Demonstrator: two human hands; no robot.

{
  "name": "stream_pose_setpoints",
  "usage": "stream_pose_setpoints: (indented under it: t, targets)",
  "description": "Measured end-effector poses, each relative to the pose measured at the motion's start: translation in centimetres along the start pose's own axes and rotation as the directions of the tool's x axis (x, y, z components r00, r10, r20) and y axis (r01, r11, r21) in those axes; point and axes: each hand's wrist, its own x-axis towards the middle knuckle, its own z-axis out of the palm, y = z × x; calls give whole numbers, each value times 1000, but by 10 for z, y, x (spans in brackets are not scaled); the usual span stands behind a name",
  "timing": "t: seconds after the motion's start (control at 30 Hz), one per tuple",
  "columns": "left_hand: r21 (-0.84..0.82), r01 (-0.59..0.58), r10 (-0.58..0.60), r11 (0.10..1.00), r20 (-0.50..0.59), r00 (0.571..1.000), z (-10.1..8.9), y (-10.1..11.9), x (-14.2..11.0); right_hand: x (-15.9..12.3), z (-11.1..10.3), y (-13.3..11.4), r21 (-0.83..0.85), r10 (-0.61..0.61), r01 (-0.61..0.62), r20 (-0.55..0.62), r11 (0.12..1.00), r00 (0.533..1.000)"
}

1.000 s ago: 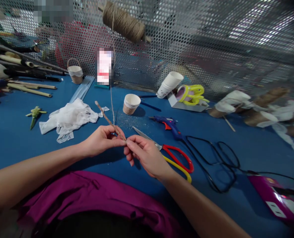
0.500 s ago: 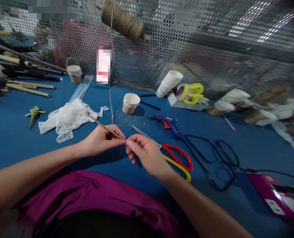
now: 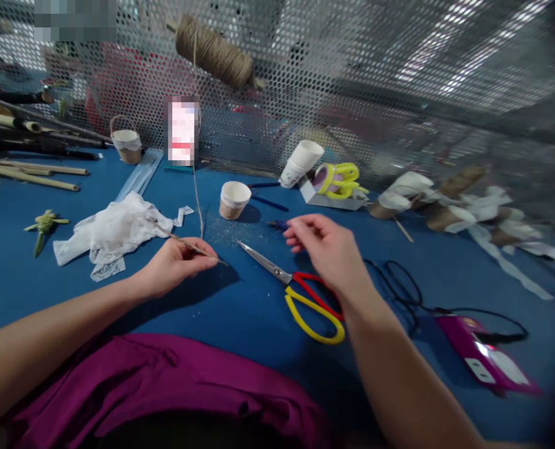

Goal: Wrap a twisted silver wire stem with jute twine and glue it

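Observation:
My left hand [image 3: 184, 265] is closed, pinching a thin brown twine cord [image 3: 207, 254] whose short end sticks out past the fingertips. The cord's other end reaches back to a crumpled heap of white lace [image 3: 121, 227]. My right hand [image 3: 327, 249] is over the blue glue gun [image 3: 278, 224], its fingers half curled and apart. Only the nozzle end shows; the hand hides the rest of the gun. Scissors [image 3: 277, 269] with one red and one yellow handle lie between my hands, partly under my right wrist. A small burlap-wrapped paper cup [image 3: 234, 201] stands beyond them.
A twine spool [image 3: 214, 53] hangs on the mesh wall, its strand running down to the table. A cup with a handle [image 3: 128, 146], stacked paper cups [image 3: 302, 163], a pixelated phone [image 3: 182, 131], sticks [image 3: 32, 178], ribbon rolls [image 3: 396, 196] and a purple power strip [image 3: 486, 358] stand around.
My right hand has let go of the cord's end and moved right, over the glue gun. My left hand still pinches the cord. The view has turned slightly right.

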Motion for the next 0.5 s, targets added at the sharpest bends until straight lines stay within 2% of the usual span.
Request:
stream_pose_setpoints:
  t: [0.07, 0.13, 0.23, 0.33, 0.5]
  targets:
    - [-14, 13, -14, 1000, -17, 1000, 0, -4, 1, 16, -23, 16, -234, 24, -60, -152, 970, 988]
    - [-25, 30, -31, 999, -26, 999, 3, -6, 3, 26, -38, 31, -495, 134, -200, -166, 845, 977]
    - [-23, 41, -41, 999, -21, 999, 7, -4, 5, 33, -44, 50, -544, 215, -240, -110, 804, 970]
    - [-5, 25, -25, 1000, -2, 1000, 10, -1, 8, 35, -37, 60, -543, 253, -251, -73, 801, 965]
    - [-85, -20, 12, 996, -90, 996, 7, -5, 12, 38, -28, 65, -448, 292, -313, -117, 837, 949]
